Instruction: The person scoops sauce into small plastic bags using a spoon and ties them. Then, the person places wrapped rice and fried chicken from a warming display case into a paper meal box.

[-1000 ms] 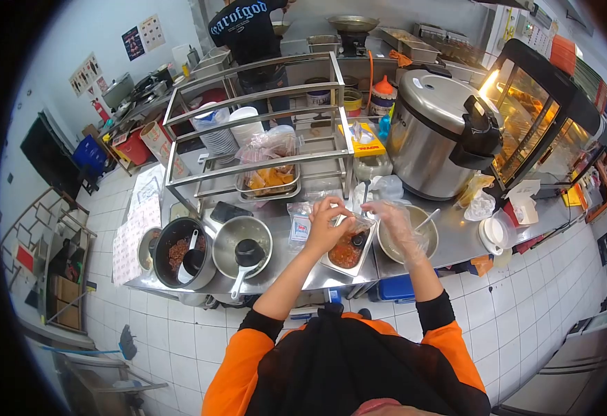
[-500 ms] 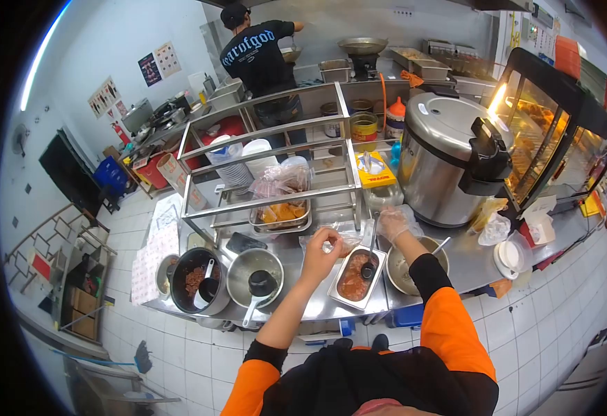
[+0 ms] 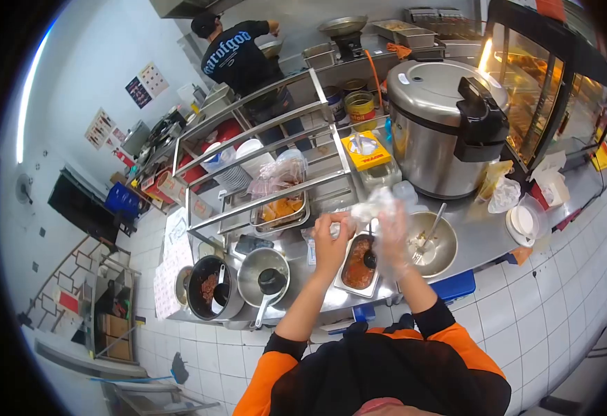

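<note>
My left hand (image 3: 331, 239) is above the steel counter, just left of the rectangular tray of red sauce (image 3: 359, 267); its fingers are bent together, and anything between them is too small to make out. My right hand (image 3: 392, 232), in a clear plastic glove, is blurred over the tray's right side. Whitish clear plastic (image 3: 376, 202) shows at its fingertips. A black ladle (image 3: 369, 258) rests in the sauce. Right of the tray stands a steel bowl (image 3: 442, 253) with a spoon in it.
A metal rack (image 3: 269, 191) stands behind the counter's left part. Two pots, one dark (image 3: 232, 305) and one steel (image 3: 251, 267), hold ladles. A large cooker (image 3: 431, 152) and a glass warmer (image 3: 542, 90) are at the right. A person in black (image 3: 237, 59) works at the back.
My right hand has come up and toward my left hand from behind the ladle, with whitish plastic now at its fingertips. The view has shifted and tilted.
</note>
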{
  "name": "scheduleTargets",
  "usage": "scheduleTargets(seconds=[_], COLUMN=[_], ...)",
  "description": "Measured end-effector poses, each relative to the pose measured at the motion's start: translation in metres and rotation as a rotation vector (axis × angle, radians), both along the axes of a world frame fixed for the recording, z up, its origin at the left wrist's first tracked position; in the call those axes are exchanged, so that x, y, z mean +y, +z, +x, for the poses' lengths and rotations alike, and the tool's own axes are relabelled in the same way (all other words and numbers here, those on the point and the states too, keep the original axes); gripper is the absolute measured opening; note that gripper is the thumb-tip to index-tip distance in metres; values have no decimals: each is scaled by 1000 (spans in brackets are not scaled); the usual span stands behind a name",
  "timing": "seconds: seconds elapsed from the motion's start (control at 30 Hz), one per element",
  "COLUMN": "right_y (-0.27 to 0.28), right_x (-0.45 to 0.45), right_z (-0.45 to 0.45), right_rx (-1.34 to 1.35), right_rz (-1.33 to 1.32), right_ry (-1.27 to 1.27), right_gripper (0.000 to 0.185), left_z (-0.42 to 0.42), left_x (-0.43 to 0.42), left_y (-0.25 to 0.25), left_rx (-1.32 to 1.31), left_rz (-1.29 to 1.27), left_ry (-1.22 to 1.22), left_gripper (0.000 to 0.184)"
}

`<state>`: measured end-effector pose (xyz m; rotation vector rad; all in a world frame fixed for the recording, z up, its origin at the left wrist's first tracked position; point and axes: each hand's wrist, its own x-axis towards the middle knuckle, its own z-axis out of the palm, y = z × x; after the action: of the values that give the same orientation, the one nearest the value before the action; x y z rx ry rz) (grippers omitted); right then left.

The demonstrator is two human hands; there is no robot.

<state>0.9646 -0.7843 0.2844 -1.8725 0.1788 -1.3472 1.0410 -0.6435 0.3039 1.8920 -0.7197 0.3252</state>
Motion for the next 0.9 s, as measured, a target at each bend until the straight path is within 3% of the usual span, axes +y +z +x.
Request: scheduleTargets(seconds=[0.07,0.1,0.2,0.27,0.37,0.43,0.57,0.6,0.67,0.73,0.77,0.87,0.9], right_y=[-22,-25,-19,-4,10,11,11,10,2,16,51,36,34], right_x=[5,12,17,18,7,7,23,23,11,2,5,3,1], right_z=[5,14,25,22,20,18,12,8,10,4,-13,1,2], right_rx=[-17,-30,5,40,77,80,70,107,296,423,457,232,170], right_rz=[-274,7,447,578,80,-30,412,550,414,301,406,-99,4], right_ry=[-6,187,412,486,264,244,663,793,742,737,819,408,454], right_gripper=[38,38,39,44,59,62,58,57,49,48,48,47,46], left_z=[-7,-5,6,12,15,13,21,20,10,9,9,6,5], left_x=[-4,-3,3,7,13,14,16,16,21,25,27,26,26], left_y=[9,10,1,-4,0,6,-4,0,10,8,9,7,6], left_rx=[-174,-141,-7,125,237,270,274,110,-203,-109,-60,-19,-22], left_rz=[139,97,-33,-124,-196,-182,-175,-106,38,36,59,19,-11], left_ry=[84,43,-69,-141,-270,-300,-353,-274,-108,-122,-148,-166,-162], left_gripper=[8,7,7,7,5,3,6,7,9,10,10,10,11])
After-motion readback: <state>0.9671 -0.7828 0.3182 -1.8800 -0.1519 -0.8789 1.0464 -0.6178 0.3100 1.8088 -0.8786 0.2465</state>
